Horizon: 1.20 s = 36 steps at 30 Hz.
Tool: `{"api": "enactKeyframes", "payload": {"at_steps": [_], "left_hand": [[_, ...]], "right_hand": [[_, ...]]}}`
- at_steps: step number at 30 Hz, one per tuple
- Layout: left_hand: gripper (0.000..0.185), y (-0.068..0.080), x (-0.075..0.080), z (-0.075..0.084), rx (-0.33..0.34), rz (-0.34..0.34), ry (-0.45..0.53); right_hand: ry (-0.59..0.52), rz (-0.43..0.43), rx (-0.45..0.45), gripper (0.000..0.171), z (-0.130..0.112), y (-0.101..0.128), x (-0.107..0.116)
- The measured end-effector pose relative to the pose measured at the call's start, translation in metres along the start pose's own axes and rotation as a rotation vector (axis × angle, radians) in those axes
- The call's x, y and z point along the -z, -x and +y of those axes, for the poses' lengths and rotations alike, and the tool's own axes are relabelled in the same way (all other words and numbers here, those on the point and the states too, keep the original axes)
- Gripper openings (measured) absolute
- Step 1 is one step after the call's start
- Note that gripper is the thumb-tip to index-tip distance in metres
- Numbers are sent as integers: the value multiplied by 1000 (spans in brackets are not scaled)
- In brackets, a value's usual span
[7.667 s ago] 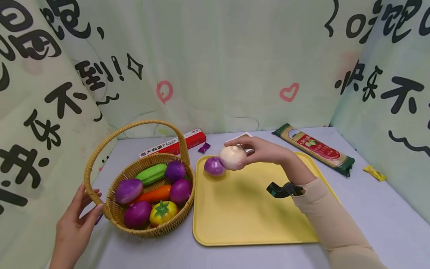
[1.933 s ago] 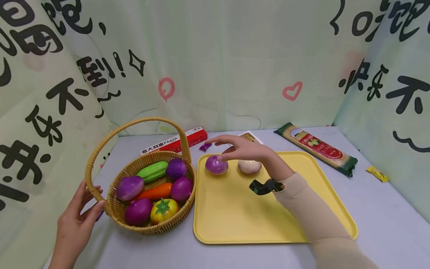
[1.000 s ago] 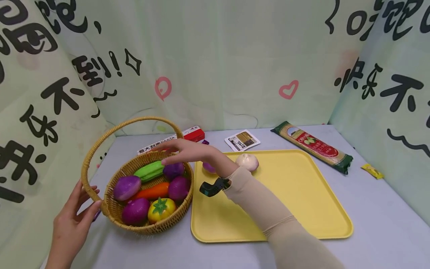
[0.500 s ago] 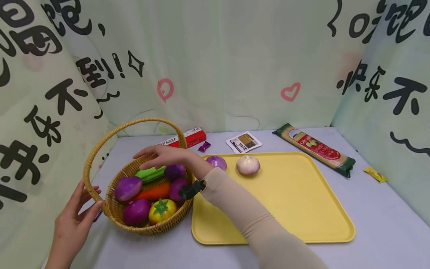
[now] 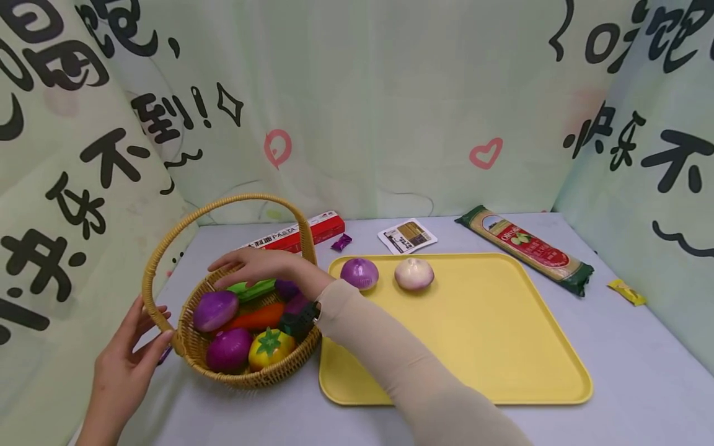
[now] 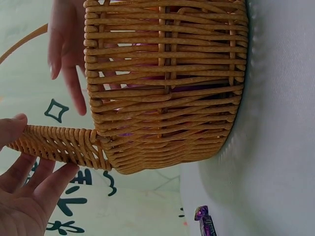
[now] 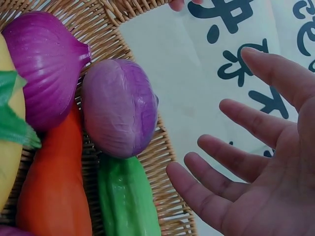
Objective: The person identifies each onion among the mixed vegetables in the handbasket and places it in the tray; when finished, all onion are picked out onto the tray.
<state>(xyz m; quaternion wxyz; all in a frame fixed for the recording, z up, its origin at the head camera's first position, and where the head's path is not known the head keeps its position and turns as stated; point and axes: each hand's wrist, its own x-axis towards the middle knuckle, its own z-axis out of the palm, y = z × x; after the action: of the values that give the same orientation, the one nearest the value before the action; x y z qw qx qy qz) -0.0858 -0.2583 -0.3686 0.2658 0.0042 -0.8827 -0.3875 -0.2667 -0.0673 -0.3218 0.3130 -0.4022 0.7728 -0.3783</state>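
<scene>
Head view: right hand (image 5: 253, 267) hovers with spread fingers over the basket (image 5: 196, 352); left hand (image 5: 131, 356) grips its handle (image 5: 162, 319).

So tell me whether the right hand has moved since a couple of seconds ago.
Yes. The right hand went left, off the yellow tray, and is now over the basket.
</scene>
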Motion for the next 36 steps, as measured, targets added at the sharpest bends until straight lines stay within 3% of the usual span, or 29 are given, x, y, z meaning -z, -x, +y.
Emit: {"api": "enactKeyframes", "payload": {"at_steps": [14,36], "left_hand": [[78,0,1,1,-7,-3,0],[77,1,0,-2,-30,-11,4]], "right_hand": [[-56,15,-97,49,4,-17,-10],[0,8,-142,49,7,-37,-26]]}}
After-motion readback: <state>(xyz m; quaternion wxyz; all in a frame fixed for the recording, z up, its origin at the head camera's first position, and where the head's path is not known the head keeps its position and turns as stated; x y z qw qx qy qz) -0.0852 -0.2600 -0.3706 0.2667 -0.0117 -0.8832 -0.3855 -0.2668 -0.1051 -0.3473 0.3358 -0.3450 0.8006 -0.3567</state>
